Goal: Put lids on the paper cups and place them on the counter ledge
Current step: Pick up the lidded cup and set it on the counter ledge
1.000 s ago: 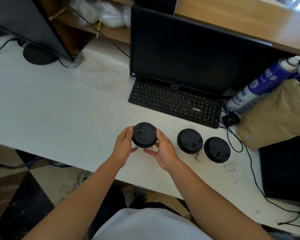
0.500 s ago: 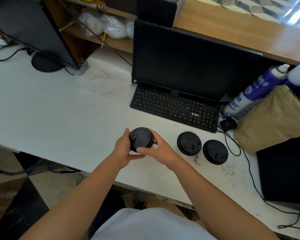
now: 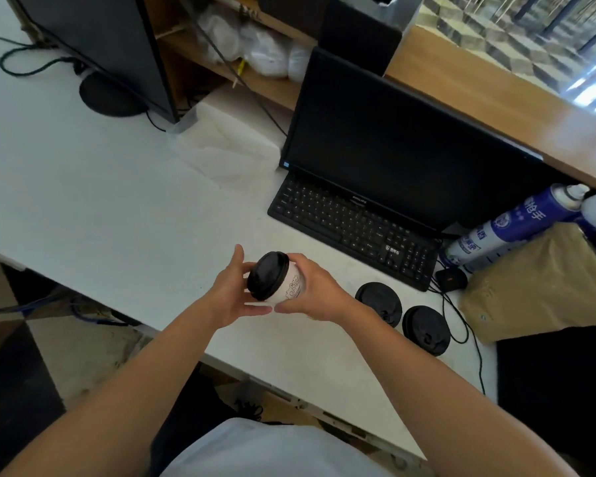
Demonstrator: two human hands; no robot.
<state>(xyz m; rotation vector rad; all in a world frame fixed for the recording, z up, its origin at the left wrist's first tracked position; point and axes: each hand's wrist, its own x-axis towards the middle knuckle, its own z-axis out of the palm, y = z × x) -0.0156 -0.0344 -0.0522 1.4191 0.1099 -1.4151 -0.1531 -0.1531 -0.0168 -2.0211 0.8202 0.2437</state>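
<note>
We hold a white paper cup [image 3: 291, 285] above the matte white table [image 3: 83, 201], tilted so its glossy round black lid [image 3: 266, 275] faces left. Our right hand [image 3: 319, 292] wraps the printed cup wall; our left hand [image 3: 229, 290] cradles the lid rim with fingers spread. Two more black-lidded cups [image 3: 379, 302] [image 3: 426, 329] stand to the right, touching, near the flat black keyboard [image 3: 353, 232]. The smooth wooden ledge [image 3: 496, 94] runs behind.

"PHILIPS" on the monitor [image 3: 410, 146] bezel, spray can [image 3: 510, 228] — Chinese characters, unreadable
</note>
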